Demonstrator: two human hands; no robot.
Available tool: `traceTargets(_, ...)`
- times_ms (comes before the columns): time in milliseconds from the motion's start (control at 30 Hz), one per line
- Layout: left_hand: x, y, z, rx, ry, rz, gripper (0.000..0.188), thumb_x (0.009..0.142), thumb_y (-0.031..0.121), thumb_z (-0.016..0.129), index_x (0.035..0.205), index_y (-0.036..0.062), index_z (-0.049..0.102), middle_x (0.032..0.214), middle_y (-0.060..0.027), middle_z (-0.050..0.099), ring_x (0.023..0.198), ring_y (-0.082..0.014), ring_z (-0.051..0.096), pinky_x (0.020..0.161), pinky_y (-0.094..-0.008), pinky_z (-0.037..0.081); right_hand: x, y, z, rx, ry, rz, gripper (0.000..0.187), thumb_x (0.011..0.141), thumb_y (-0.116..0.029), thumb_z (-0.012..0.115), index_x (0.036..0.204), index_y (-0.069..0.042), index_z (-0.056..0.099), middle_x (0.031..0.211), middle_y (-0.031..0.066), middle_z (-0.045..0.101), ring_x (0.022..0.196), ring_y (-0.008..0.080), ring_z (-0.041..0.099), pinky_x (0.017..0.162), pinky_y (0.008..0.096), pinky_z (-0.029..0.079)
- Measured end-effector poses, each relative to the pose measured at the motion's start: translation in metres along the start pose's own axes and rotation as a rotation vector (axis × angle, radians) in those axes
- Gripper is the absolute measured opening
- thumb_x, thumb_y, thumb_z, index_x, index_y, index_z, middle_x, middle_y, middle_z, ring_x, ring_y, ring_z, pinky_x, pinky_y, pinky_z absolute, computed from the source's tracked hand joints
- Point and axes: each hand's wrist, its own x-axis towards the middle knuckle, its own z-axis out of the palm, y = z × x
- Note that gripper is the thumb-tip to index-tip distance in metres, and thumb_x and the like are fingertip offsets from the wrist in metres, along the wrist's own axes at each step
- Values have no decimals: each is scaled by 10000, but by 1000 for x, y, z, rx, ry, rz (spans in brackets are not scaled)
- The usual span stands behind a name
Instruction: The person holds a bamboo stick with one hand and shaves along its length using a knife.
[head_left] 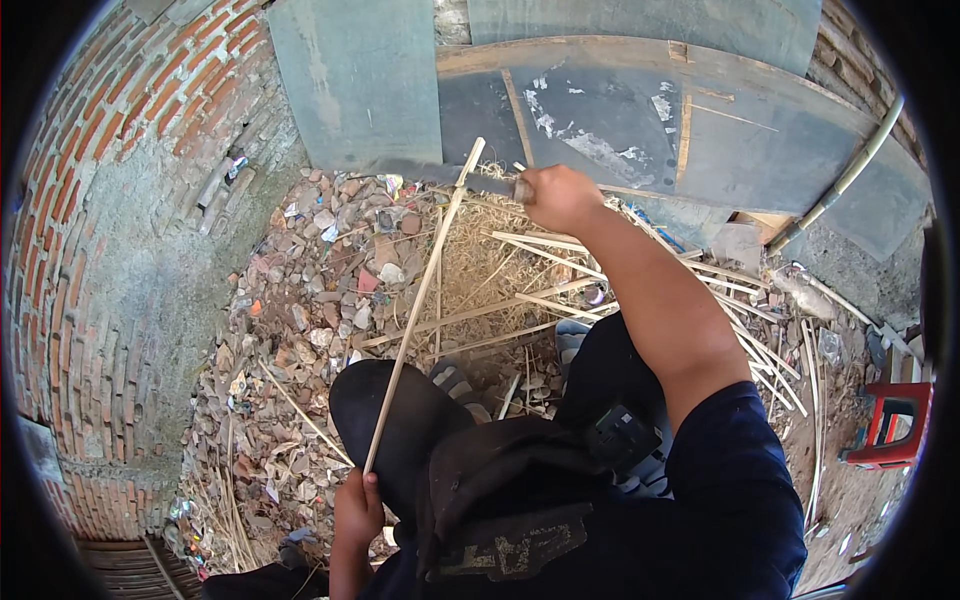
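Setting: outdoor yard, a curved brick wall (110, 200) on the left, grey boards (640, 120) leaning along the far edge.
Ground: rubble of stones and broken tile (300, 300), straw and split bamboo strips (560, 270) scattered toward the right edge; a red plastic stool (890, 420) near the right rim.
Bamboo strip (420, 300): long, pale, slanting from the lap up toward the boards.
Right hand (555, 195): closed round the handle of a long knife (440, 175) whose blade crosses the strip near its top end.
Left hand (357, 510): gripping the strip's lower end beside the dark-clothed knee.
Doing it well: likely best to hold the strip steady and keep the blade shallow, stroking away from the body.
Hard to tell: whether the blade edge touches or bites the strip; the left fingers are partly cut off.
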Motion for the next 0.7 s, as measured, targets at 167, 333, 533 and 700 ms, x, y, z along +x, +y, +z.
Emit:
traceTargets(167,1,-4,0,-24,-18,-18,369,1070,283,429,835,0,466,593,-211,509,544,-411,547,520,-471,375,-11,-43,14,-123,-232,-366,101,879,-187,654,970,-191,697,866,53,719,861,235,702,782,419,575)
traceTargets(333,-5,-10,5,-3,14,-25,371,1067,280,433,829,-2,464,577,-201,496,518,-393,543,509,-461,373,-2,-35,17,-218,-68,-550,85,892,-187,666,972,-201,688,903,27,730,894,238,704,800,424,564)
traceTargets(533,0,-14,8,78,60,31,373,1063,282,433,830,-7,475,590,-224,523,561,-467,557,519,-500,390,13,43,15,65,83,270,310,883,-274,639,1136,-103,689,1089,180,726,1067,337,690,937,461,538)
traceTargets(700,0,-7,5,71,55,65,352,1062,264,427,841,-5,479,587,-225,523,565,-472,558,518,-517,384,14,62,26,328,-22,262,480,785,-326,691,1177,-50,689,1088,235,711,1040,387,677,930,450,526)
